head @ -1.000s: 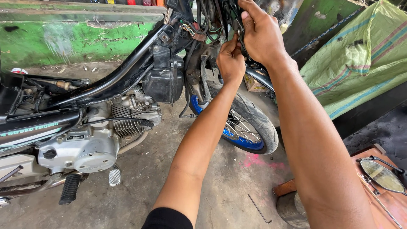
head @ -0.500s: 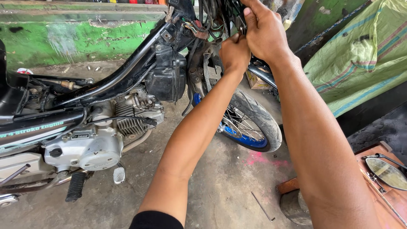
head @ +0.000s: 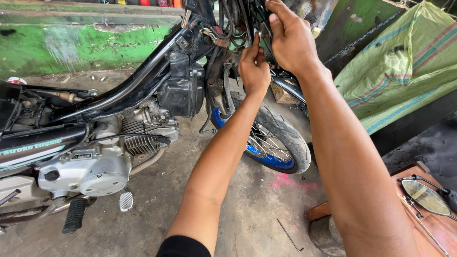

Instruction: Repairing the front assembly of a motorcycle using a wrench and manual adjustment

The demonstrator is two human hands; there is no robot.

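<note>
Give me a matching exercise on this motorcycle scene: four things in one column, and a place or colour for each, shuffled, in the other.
Things
1. front wheel rim
2. side mirror
3. foot peg
4. wiring bundle

Places or colours
A. black ribbed rubber, low at the left under the engine
B. at the top, where the left hand and right hand reach
C. blue, inside the black tyre
D. lying on the reddish-brown board at the right

Pairs: 1-C, 2-D, 3-A, 4-B
</note>
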